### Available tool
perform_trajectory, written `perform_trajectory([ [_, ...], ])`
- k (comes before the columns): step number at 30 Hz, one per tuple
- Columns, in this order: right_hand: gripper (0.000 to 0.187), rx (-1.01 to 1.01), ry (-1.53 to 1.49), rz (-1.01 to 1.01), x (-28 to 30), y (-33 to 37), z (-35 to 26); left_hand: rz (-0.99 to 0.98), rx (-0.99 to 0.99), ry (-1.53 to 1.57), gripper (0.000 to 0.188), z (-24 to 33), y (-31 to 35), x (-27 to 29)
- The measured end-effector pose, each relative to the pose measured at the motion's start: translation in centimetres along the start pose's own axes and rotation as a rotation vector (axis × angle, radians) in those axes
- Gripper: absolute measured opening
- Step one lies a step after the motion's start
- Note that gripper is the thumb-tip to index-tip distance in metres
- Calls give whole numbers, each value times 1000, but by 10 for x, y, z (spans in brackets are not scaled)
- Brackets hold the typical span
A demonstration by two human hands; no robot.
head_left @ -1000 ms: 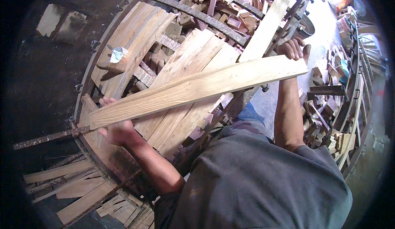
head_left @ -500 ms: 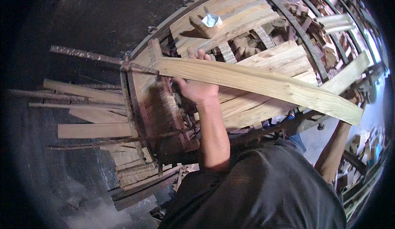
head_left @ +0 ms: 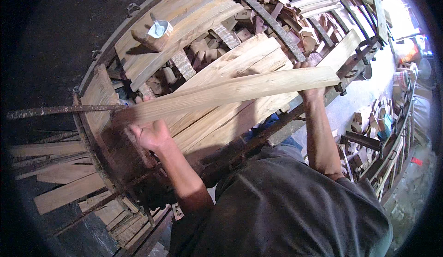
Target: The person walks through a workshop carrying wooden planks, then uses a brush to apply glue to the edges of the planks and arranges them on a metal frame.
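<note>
A long pale wooden plank (head_left: 230, 91) spans the space before me, its right end higher than its left. My left hand (head_left: 156, 134) grips it near the left end, the thumb side below the near edge and fingertips showing past the far edge. Near the right end, my right hand (head_left: 314, 93) is wrapped round the plank, which covers part of the palm. Beneath it, several flat boards (head_left: 244, 68) lie side by side on a metal frame. A rusty metal bar (head_left: 60, 111) reaches in from the left toward the plank's left end.
A wooden block with a small whitish cup (head_left: 159, 29) on it stands on more boards (head_left: 184, 8) at the far side. Wood offcuts (head_left: 272, 8) fill gaps between the frame bars (head_left: 263, 14). Loose planks (head_left: 69, 192) stick out at the left. More scraps (head_left: 364, 118) lie at the right.
The plank has swung from sloping down toward the right to rising toward the right. My right hand has moved up and away from me with it. The view has shifted, too.
</note>
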State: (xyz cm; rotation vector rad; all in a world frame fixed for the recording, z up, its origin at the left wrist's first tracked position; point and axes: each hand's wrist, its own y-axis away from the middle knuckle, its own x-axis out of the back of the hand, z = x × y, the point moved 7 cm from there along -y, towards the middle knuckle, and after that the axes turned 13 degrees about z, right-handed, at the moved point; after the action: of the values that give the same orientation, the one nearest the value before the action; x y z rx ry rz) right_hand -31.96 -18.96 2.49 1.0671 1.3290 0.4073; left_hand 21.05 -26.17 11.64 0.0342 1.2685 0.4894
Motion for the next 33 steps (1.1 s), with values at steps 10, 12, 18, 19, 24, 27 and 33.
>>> perform_trajectory([
  [10, 55, -233, -71, -450, -69, 30, 90, -224, -119, -287, 55, 17, -33, 6],
  [12, 56, -290, -77, -458, -77, 26, 103, -232, -268, -662, 54, 20, -39, 11],
  [18, 56, -334, -32, -403, -82, 5, 128, 438, -323, -456, 51, -10, -30, -3],
  [19, 52, -313, 2, -404, -83, 1, 131, 367, -330, -552, 51, -8, -38, 4],
  [24, 46, -276, 116, -270, -74, -27, 156, 77, -310, -932, 48, 38, -66, 105],
  [27, 46, -245, 166, -143, -62, -55, 172, 392, -61, -397, 48, 19, -62, 124],
  [33, 42, -134, 323, -11, -31, -87, 189, 816, -149, -771, 66, 22, -64, 179],
])
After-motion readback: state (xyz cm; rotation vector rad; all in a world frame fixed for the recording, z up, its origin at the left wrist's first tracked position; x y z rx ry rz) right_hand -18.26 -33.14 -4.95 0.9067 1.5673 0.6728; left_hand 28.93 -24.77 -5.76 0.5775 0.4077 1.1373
